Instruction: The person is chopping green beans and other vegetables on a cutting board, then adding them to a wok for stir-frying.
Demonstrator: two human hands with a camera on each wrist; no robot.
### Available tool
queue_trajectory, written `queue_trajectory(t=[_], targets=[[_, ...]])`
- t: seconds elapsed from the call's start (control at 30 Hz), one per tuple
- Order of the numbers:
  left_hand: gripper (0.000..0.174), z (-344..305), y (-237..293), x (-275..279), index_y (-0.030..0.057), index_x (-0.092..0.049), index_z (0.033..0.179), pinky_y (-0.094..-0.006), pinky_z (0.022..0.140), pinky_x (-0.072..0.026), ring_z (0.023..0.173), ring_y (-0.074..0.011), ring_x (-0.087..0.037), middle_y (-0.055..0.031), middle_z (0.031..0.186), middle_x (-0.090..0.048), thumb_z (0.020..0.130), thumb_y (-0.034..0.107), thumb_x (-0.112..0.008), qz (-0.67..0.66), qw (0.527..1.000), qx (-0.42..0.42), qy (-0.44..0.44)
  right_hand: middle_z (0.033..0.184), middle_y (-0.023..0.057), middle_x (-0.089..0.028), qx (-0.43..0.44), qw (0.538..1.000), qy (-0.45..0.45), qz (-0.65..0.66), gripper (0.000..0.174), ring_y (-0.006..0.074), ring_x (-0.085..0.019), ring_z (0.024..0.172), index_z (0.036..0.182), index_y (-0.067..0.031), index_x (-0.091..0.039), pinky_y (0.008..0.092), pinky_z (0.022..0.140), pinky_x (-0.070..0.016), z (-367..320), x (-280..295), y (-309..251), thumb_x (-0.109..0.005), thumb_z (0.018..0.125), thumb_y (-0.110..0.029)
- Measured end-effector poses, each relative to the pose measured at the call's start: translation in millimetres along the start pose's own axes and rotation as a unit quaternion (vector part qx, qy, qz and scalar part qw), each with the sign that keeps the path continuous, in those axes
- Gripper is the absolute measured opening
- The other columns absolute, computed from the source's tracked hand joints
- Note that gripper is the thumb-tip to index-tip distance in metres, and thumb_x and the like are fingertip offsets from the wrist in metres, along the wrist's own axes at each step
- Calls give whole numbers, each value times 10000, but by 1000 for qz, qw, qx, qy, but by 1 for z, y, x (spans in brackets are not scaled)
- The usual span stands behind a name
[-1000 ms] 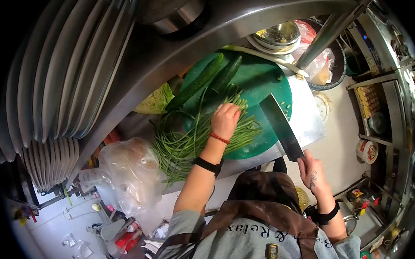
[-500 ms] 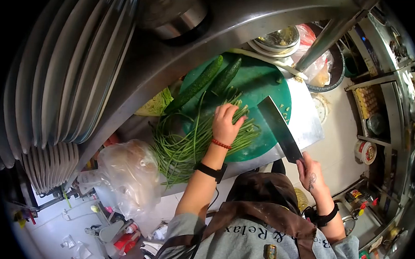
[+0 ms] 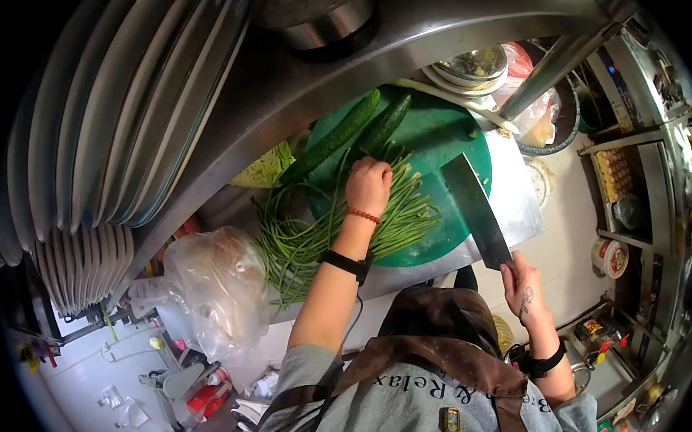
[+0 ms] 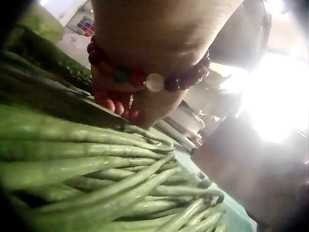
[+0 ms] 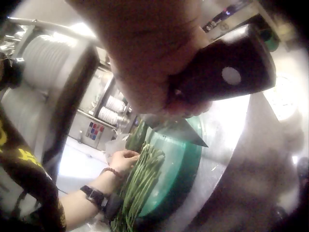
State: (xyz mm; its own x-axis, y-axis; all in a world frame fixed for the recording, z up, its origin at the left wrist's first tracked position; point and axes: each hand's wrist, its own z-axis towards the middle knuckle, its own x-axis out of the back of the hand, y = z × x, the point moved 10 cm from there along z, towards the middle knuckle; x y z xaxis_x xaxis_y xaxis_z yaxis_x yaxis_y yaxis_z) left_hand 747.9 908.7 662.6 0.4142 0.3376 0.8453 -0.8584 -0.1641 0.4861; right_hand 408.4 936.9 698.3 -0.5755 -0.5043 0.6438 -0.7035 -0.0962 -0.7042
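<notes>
A thick bunch of green long beans [image 3: 400,218] lies across the round green cutting board [image 3: 442,127], its stem ends fanned toward the cleaver. My left hand [image 3: 368,184] is at the far side of the bunch, fingers curled down and pinching beans there; its fingertips [image 4: 112,105] show beside the stalks in the left wrist view. The right hand [image 3: 524,289] grips a cleaver [image 3: 476,214] by its dark handle [image 5: 222,67]. The broad blade slants over the board's right part, apart from the beans. Two cucumbers [image 3: 338,134] rest behind the left hand.
A cut cabbage [image 3: 263,166] sits left of the board, and a clear plastic bag [image 3: 212,280] nearer me. Stacked bowls [image 3: 472,67] and a long pale stalk [image 3: 451,101] lie behind. A steel shelf [image 3: 289,109] overhangs the far left, bearing plates [image 3: 147,91].
My left hand has shifted from the bean ends to the bunch's far left side, and its spread fingers have curled in. The right hand still holds the cleaver in nearly the same place.
</notes>
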Motion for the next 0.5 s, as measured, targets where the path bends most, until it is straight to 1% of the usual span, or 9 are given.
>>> queue_trajectory(t=[0.13,0.23,0.37,0.4,0.5], targets=[[65,1,-1,-1,70,-640,774,-432,739,-501,886,-331,-595,-116,892,-598,781,121,-680,47,997,42,-39,708,229,-616,-10,1000,-3,-2,99,400,-613,611,979,-1,-528,387,546,-474,-4,3,1,-569,891,-16],[62,-11,-13,1,75,-634,759,-433,739,-504,891,-331,-595,-118,888,-601,786,123,-664,92,988,90,-91,707,226,-615,-8,1000,6,14,95,398,-611,605,974,-4,-526,384,540,-472,-8,5,4,-569,890,-15],[48,0,11,11,82,-691,784,-428,759,-507,887,-320,-599,-116,921,-620,762,120,-711,12,1000,-17,-7,700,226,-603,7,999,16,34,78,404,-605,605,952,-8,-516,387,534,-465,-9,1,12,-565,891,-10],[85,3,14,6,78,-713,815,-416,768,-509,888,-313,-602,-110,926,-647,745,123,-732,22,999,-11,-25,698,227,-599,11,999,21,38,74,406,-603,607,946,-9,-513,389,533,-463,-8,2,11,-563,892,-9],[99,6,10,-9,73,-717,829,-411,767,-509,894,-316,-603,-117,901,-669,752,134,-729,12,997,-3,-70,703,233,-597,-22,1000,-8,14,75,417,-602,621,944,-8,-510,398,538,-463,-7,6,7,-564,893,-13]])
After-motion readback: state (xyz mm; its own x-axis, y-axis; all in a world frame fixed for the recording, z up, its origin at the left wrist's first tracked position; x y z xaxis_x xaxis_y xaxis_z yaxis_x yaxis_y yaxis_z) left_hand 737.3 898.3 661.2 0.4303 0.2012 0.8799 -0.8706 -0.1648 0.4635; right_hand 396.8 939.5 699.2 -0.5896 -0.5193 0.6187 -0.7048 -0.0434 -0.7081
